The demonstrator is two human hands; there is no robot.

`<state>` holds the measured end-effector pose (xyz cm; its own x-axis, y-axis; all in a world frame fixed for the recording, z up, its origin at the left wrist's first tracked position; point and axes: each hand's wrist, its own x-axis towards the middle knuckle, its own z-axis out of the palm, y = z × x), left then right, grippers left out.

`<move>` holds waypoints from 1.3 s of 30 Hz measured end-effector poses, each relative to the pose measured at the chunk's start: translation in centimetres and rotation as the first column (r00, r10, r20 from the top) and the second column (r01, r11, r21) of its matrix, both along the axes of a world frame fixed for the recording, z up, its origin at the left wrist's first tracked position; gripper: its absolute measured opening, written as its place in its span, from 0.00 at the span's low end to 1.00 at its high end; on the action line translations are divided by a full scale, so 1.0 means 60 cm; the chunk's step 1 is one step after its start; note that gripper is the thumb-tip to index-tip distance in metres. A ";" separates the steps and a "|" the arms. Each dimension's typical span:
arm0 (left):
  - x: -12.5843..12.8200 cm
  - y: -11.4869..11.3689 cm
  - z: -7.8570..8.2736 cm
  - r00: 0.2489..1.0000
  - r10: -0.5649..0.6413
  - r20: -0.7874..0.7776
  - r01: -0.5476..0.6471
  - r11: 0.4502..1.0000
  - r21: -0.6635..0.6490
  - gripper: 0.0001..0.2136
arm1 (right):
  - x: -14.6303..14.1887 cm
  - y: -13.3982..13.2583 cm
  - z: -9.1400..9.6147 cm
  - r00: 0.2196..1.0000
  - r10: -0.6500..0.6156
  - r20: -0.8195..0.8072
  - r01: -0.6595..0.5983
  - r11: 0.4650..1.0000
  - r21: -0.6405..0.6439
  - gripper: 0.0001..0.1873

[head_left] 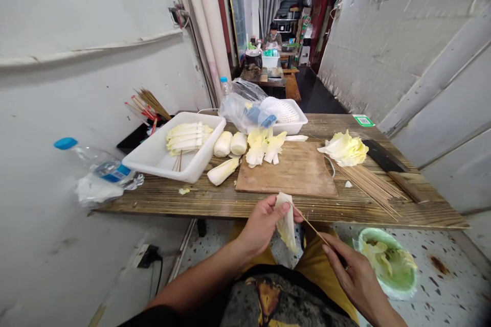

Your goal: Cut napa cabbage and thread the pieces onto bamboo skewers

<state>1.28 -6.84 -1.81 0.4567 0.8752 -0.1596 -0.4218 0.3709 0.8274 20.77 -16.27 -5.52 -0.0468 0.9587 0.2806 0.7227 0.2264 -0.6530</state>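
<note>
My left hand point(264, 222) pinches a pale cabbage leaf point(286, 230) in front of the table edge, the leaf hanging down over my lap. My right hand point(351, 268) is closed on a thin wooden skewer point(312, 228), whose far end meets the leaf near my left thumb. Beyond my hands lies a wooden cutting board point(286, 176) with loose yellow-white cabbage leaves point(264, 147) at its far left. A white tray point(153, 163) on the left holds skewered leaves point(187, 137) in a row. More cabbage point(347, 148) rests right of the board, by a bundle of skewers point(368, 186).
A cleaver point(387, 158) lies at the table's right. Cut cabbage pieces point(223, 171) sit between tray and board. Behind stand plastic bags point(241, 110) and a white bin point(293, 125). A water bottle point(103, 166) is far left; a lined waste bucket point(391, 265) stands on the floor.
</note>
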 end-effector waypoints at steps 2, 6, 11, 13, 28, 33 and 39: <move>0.008 -0.009 -0.004 1.000 -0.025 -0.007 0.024 0.998 -0.051 0.15 | -0.008 0.000 0.007 1.000 0.014 0.013 -0.013 1.000 -0.014 0.20; 0.017 -0.015 -0.012 1.000 -0.015 0.009 0.016 0.983 -0.184 0.16 | -0.005 -0.007 0.018 0.997 0.075 0.011 -0.075 0.997 0.010 0.21; 0.011 -0.004 -0.018 1.000 0.014 -0.017 -0.018 0.956 -0.293 0.17 | 0.025 -0.028 0.020 0.995 0.046 0.091 -0.058 0.990 0.129 0.16; 0.009 -0.002 -0.019 0.999 0.019 -0.033 -0.028 0.951 -0.307 0.17 | 0.030 -0.034 0.022 0.993 0.013 0.121 -0.033 0.986 0.165 0.18; 0.003 -0.005 -0.017 0.989 -0.149 0.008 0.145 0.943 -0.301 0.14 | 0.024 -0.040 0.035 0.992 0.016 0.124 -0.030 0.993 0.117 0.19; 0.006 -0.006 -0.018 0.993 -0.122 -0.002 0.115 0.943 -0.312 0.13 | 0.025 -0.044 0.028 0.988 -0.003 0.154 -0.019 0.990 0.137 0.19; 0.008 -0.007 -0.019 0.990 -0.140 -0.034 0.121 0.939 -0.323 0.12 | 0.021 -0.051 0.027 0.974 0.056 0.219 -0.069 0.996 0.051 0.26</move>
